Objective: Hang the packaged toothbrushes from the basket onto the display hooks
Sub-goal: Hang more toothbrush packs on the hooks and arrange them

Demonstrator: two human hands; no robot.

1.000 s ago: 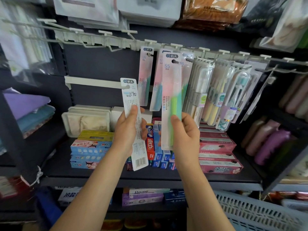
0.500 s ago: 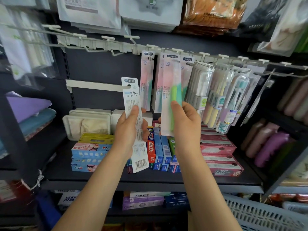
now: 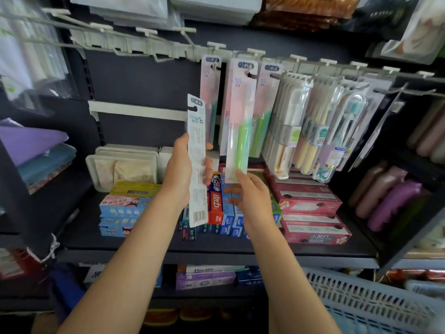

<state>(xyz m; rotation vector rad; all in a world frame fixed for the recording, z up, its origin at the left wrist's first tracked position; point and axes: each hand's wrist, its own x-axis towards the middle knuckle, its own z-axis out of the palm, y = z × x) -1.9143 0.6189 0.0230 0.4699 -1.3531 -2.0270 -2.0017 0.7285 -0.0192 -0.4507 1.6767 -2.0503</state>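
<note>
Left hand (image 3: 180, 169) raised before the dark display wall, fingers curled round a long white toothbrush pack (image 3: 196, 162), held back side out with small print and a barcode near its lower end; pack upright, its hang-hole at the top beside a pink-backed pack (image 3: 210, 92) already on a hook. Right hand (image 3: 250, 196) just below the green toothbrush pack (image 3: 239, 121), fingers loosely spread, one fingertip touching the pack's bottom edge, nothing pinched. Green pack hanging from a hook on the white rail (image 3: 154, 44), marked "SS" near the top under a round blue logo too small to read. More hanging toothbrush packs (image 3: 313, 126) to the right. On the shelf (image 3: 216, 251) below, stacked toothpaste boxes (image 3: 310, 208), one red box (image 3: 216, 201) printed with large Chinese characters. Lower down, a box reading "Doctor" (image 3: 204, 270). Pale blue slotted basket (image 3: 366, 300) at lower right, contents out of sight.
</note>
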